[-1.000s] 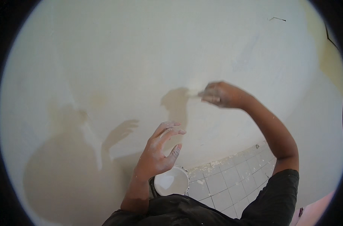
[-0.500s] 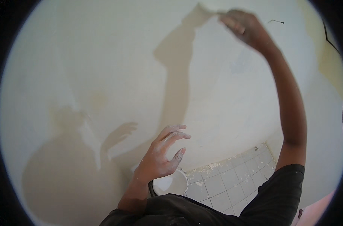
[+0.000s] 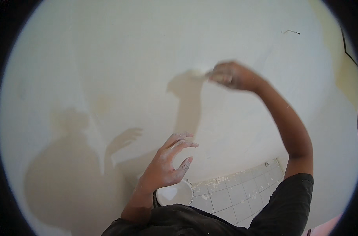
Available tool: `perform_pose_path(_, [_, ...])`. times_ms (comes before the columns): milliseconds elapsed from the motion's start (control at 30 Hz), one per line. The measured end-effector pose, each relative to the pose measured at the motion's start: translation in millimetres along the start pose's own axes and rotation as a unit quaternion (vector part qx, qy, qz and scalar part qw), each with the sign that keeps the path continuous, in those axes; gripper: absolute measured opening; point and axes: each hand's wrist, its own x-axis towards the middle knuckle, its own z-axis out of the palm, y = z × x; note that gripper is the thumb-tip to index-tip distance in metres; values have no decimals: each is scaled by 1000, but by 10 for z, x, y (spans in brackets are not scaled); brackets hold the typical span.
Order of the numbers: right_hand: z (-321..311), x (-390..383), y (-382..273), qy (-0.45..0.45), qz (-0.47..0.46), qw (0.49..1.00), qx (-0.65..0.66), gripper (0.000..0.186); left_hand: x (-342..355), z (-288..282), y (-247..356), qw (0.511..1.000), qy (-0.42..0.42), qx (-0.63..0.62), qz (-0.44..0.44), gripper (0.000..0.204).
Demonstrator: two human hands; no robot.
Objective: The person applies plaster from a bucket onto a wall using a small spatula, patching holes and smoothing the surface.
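Note:
My right hand (image 3: pixel 232 75) is raised against a pale plastered wall (image 3: pixel 139 59), fingers closed on a small flat tool (image 3: pixel 200 74) whose tip touches the wall; the hand and tool are blurred. My left hand (image 3: pixel 169 165) hovers lower, in front of the wall, fingers spread and dusted with white, holding nothing. Shadows of both arms and of my head fall on the wall to the left.
Below my left hand stands a white bowl-shaped container (image 3: pixel 175 193) on a white tiled floor (image 3: pixel 234 192), which is spattered with plaster along the wall's foot. A yellowish patch (image 3: pixel 344 70) and a dark edge lie at the far right.
My right hand swept up the wall to the top, then came back down to mid-height with the tool. My left hand stayed nearly still, fingers spread.

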Motion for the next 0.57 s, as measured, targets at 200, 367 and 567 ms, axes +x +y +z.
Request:
perform_pose_path(200, [-1293, 271, 16, 246, 39, 950, -189, 18, 49, -38, 188, 1000, 13, 13, -11, 33])
perform_pose_path(367, [-1156, 261, -95, 268, 18, 949, -166, 17, 30, -6, 357, 999, 18, 35, -23, 32])
perform_pose_path(567, [-189, 123, -270, 180, -67, 978, -78, 11, -29, 38, 370, 996, 56, 67, -12, 34])
